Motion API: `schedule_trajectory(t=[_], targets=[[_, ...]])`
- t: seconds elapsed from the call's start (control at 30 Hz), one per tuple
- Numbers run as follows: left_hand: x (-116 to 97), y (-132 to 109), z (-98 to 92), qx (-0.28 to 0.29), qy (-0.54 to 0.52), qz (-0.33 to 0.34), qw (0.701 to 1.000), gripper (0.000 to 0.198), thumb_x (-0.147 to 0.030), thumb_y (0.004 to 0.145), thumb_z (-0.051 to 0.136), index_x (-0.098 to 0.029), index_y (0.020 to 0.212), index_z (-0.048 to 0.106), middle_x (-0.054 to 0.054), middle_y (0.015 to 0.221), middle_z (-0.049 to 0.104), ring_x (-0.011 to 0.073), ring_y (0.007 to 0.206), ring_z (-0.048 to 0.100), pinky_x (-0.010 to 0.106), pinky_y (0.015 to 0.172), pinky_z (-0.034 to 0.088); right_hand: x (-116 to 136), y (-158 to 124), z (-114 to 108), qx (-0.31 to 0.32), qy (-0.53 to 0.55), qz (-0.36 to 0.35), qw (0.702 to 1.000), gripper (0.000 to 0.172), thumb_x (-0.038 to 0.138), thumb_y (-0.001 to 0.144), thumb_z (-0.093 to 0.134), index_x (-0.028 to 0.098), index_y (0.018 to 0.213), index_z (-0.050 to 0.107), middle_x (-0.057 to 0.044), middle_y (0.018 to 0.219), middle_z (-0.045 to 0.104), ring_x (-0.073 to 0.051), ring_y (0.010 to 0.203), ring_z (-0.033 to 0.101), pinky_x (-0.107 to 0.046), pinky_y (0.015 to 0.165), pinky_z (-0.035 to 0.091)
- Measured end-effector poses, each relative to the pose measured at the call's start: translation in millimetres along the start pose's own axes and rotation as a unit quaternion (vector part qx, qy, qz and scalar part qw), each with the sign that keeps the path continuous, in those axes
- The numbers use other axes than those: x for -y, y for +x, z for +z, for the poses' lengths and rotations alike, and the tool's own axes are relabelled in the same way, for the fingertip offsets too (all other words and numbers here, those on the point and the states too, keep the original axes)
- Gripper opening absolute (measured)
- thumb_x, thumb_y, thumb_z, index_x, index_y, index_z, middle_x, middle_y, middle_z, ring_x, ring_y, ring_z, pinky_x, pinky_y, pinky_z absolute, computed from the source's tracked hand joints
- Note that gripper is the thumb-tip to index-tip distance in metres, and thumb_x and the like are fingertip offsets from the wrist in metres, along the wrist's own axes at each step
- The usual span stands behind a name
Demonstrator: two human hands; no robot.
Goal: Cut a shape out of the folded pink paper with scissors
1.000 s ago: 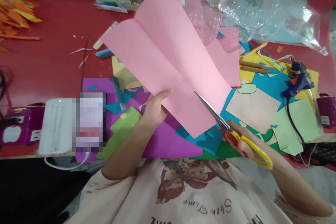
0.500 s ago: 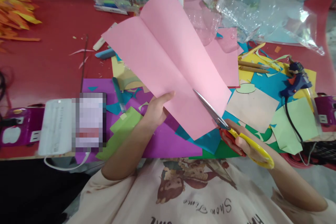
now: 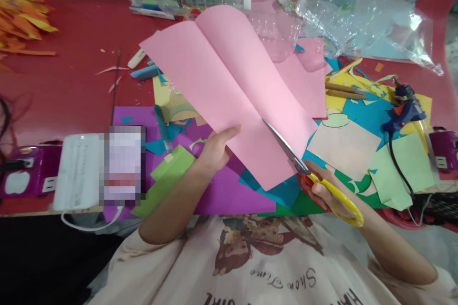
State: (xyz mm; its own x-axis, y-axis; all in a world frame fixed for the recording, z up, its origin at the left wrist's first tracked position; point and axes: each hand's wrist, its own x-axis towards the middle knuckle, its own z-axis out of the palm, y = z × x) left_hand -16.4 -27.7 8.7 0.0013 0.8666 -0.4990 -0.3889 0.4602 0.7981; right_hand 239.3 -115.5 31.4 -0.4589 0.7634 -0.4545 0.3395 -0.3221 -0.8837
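A large pink paper sheet (image 3: 229, 81), creased down its middle, is held up over the red table (image 3: 71, 86). My left hand (image 3: 214, 150) pinches its lower left edge, thumb on top. My right hand (image 3: 324, 190) grips yellow-handled scissors (image 3: 311, 176). Their blades lie along the crease at the sheet's lower edge, cutting into the paper.
Coloured paper scraps cover the table, with a purple sheet (image 3: 222, 190) under the hands. A blue glue gun (image 3: 404, 109) and its cord lie right. Clear plastic bottles (image 3: 279, 24) and plastic film sit behind. A white power strip (image 3: 77, 171) is at left, orange paper strips (image 3: 21, 19) far left.
The pink sheet has tilted lower and flatter. The scissors have advanced a little further up the crease, and my right hand has shifted slightly left.
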Motion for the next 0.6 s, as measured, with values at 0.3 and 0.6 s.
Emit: schedule_trajectory(t=[0.3,0.6], targets=[[-9,0,1.8,0.048,-0.104,-0.060,0.992,0.025,-0.027,0.052,0.077,-0.015,0.071,0.067,0.001,0.065,0.070,0.0227,0.075,0.070,0.035,0.077,0.054,9,0,-4,0.003,0.006,-0.001,1.000,0.061,0.078,0.078,0.042,0.018,0.093,0.046,0.008,0.055,0.035,-0.006,0.042,0.026,-0.023,0.038,0.019],[-10,3,0.0,0.062,-0.083,-0.067,0.992,0.021,-0.034,0.065,0.069,-0.016,0.075,0.066,0.003,0.070,0.070,0.0239,0.084,0.069,0.033,0.077,0.052,7,-19,-27,0.069,-0.071,0.005,0.995,0.068,0.074,0.085,0.032,0.017,0.120,0.047,0.000,0.070,0.049,-0.009,0.051,0.033,-0.024,0.043,0.031]])
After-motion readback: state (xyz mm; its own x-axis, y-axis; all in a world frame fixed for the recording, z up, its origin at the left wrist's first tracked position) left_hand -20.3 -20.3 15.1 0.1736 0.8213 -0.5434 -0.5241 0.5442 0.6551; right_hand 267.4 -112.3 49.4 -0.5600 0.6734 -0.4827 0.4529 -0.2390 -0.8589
